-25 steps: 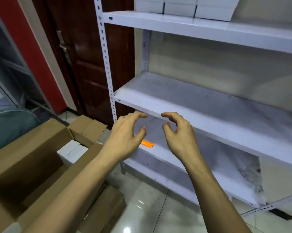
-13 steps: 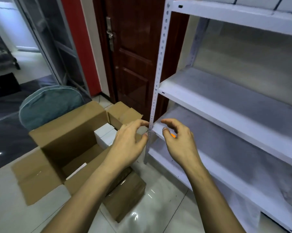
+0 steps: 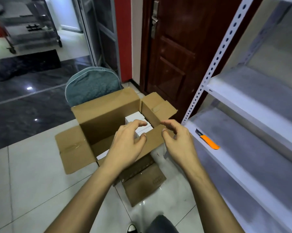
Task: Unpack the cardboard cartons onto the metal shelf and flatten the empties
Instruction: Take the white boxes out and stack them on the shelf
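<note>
- Cardboard carton (image 3: 106,115) sits open on the tiled floor (image 3: 32,174), just beside the corner post of the metal shelf (image 3: 253,148). All four flaps are folded out. My guess is it's plain corrugated board: stiff along the walls and floppy at the flaps. It still has stock in it, so I wouldn't drag it by a flap. Once it's empty it should be light, and the taped bottom seam is probably where to start flattening it.
- White boxes (image 3: 133,119) are stacked against the far right inside corner of the carton, and another bit of white (image 3: 102,155) shows lower down near the left side. They look like small retail cartons with smooth sides, so probably light but a bit slippery. The corners would likely crush if squeezed hard. I'd pinch one across its two long faces, or clamp a few between both palms and lift straight up past the carton wall.
- Left hand (image 3: 126,145) is empty, fingers loosely curled, hovering right over the white stack. I can't tell if the fingertips actually touch it.
- Right hand (image 3: 178,142) is also holding nothing, fingers half curled, over the carton's near right edge.
- Orange utility knife (image 3: 209,140) lies on the shelf's lower tier near the front edge. It's apart from both hands, but close to where boxes might land.
</note>
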`<state>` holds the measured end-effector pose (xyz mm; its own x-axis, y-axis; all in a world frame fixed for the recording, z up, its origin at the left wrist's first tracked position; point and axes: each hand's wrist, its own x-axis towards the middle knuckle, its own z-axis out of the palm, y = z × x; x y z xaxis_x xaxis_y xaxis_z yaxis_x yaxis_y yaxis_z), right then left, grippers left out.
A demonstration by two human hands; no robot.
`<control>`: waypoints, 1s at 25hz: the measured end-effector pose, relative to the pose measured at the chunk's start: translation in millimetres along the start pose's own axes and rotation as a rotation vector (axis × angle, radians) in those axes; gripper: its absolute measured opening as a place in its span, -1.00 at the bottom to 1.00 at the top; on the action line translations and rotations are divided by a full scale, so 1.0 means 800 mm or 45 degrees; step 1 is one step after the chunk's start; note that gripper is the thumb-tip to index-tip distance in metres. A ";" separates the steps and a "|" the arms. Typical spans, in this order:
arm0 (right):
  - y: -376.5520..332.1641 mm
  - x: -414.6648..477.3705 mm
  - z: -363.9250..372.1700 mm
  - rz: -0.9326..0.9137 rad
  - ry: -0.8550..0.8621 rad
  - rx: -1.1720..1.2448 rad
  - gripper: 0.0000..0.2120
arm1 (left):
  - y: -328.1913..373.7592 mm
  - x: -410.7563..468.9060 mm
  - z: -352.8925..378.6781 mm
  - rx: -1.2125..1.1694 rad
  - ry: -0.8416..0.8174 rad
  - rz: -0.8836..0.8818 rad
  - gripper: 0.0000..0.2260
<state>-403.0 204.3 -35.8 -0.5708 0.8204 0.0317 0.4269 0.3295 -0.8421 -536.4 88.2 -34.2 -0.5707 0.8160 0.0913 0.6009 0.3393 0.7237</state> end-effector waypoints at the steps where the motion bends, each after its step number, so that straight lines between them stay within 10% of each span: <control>1: 0.001 0.004 0.007 0.002 -0.023 0.005 -0.72 | -0.007 0.000 -0.002 -0.001 0.004 -0.020 -0.69; 25: 0.088 0.220 0.092 0.062 -0.523 -0.028 -0.74 | -0.126 0.126 0.072 0.023 0.138 -0.603 -0.72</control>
<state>-525.0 337.0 -129.4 -0.7800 0.5822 -0.2295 0.4730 0.3085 -0.8253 -622.3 163.2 -137.0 -0.8382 0.5169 -0.1736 0.2704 0.6705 0.6909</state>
